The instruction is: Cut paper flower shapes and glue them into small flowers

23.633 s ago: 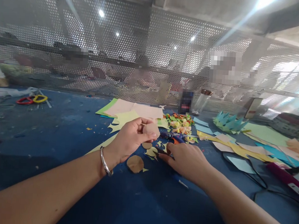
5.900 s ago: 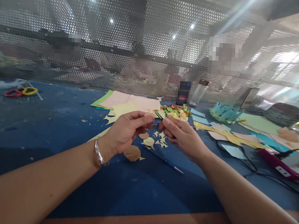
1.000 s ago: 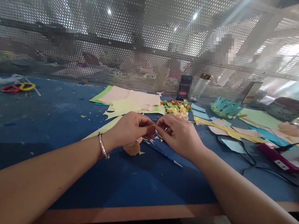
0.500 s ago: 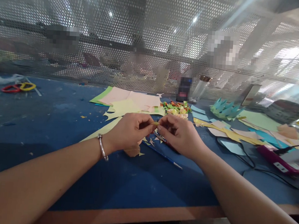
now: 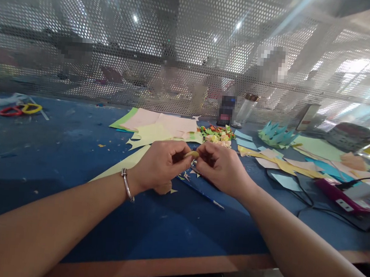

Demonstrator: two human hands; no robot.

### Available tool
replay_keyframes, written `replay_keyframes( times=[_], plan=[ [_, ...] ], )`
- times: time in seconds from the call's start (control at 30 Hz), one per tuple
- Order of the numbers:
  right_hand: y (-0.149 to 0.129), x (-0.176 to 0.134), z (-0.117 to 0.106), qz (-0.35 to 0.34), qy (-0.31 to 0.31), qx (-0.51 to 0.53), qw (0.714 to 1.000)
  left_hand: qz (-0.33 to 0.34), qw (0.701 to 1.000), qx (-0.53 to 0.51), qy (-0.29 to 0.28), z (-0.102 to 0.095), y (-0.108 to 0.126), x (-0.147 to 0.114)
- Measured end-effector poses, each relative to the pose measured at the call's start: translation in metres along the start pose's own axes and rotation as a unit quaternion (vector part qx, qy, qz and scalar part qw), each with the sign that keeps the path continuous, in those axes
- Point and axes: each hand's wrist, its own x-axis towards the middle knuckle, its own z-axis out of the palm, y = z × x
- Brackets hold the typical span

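Observation:
A small yellow piece of paper (image 5: 192,154) is pinched between my two hands, over the middle of the table. My left hand (image 5: 162,162), with a silver bangle at its wrist, closes thumb and forefinger on the paper's left end. From the other side my right hand (image 5: 222,166) grips the right end with its fingertips. Under the hands lie paper offcuts and a thin blue stick (image 5: 202,192) with a pale tip. A brown rounded thing (image 5: 163,188) shows below my left hand, partly covered by it.
Coloured paper sheets (image 5: 156,121) lie behind the hands, beside a heap of folded paper pieces (image 5: 217,134). A bottle (image 5: 247,110), a blue paper crown shape (image 5: 277,136) and a purple power strip (image 5: 345,198) with cables are rightward. Scissors (image 5: 31,109) lie far left.
More of the yellow paper shows between my fingertips than before, and it looks curved now. Both hands stay in nearly the same place; the view has shifted slightly.

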Motion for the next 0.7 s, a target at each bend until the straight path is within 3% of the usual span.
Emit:
replay_keyframes(
  times=[0.53, 0.7],
  plan=[
    [0.005, 0.0, 0.006, -0.003, -0.011, -0.018, 1.0, -0.064, 0.997, 0.019, -0.029, -0.006, -0.003, 0.003],
    [0.008, 0.002, 0.005, -0.001, -0.025, -0.026, 0.999, -0.1, 0.992, -0.038, -0.068, -0.013, -0.009, 0.004]
  ],
)
